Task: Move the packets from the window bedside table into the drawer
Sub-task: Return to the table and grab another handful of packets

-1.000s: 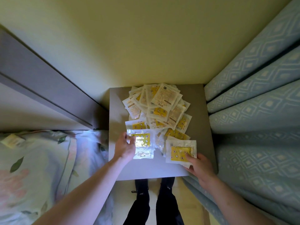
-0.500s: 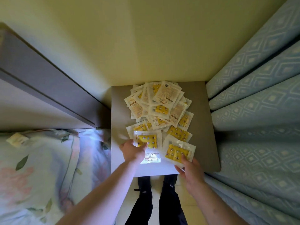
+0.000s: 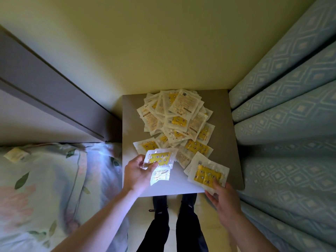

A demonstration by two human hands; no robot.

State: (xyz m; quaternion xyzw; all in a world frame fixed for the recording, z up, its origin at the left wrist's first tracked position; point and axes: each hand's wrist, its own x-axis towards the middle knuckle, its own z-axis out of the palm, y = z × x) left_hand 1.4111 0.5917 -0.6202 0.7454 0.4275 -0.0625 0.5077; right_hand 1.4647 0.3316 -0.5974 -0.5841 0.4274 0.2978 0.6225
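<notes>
A heap of several white packets with yellow print (image 3: pixel 179 118) covers the back half of the grey bedside table (image 3: pixel 224 142). My left hand (image 3: pixel 137 171) is shut on packets (image 3: pixel 160 161) lifted just over the table's front left part; a second packet hangs below the first. My right hand (image 3: pixel 221 197) pinches the near edge of another packet (image 3: pixel 207 172) at the table's front right, tilted up off the surface. No drawer is in view.
A bed with floral bedding (image 3: pixel 45 188) lies close on the left, its grey headboard (image 3: pixel 45 84) behind. Blue patterned curtains (image 3: pixel 291 106) hang tight on the right. A yellow wall (image 3: pixel 163 42) backs the table. My legs and shoes (image 3: pixel 174 224) stand below the table's front edge.
Both hands have lifted their packets off the table and drawn them toward me. The right hand's packet has swung out to the right. The heap has not moved.
</notes>
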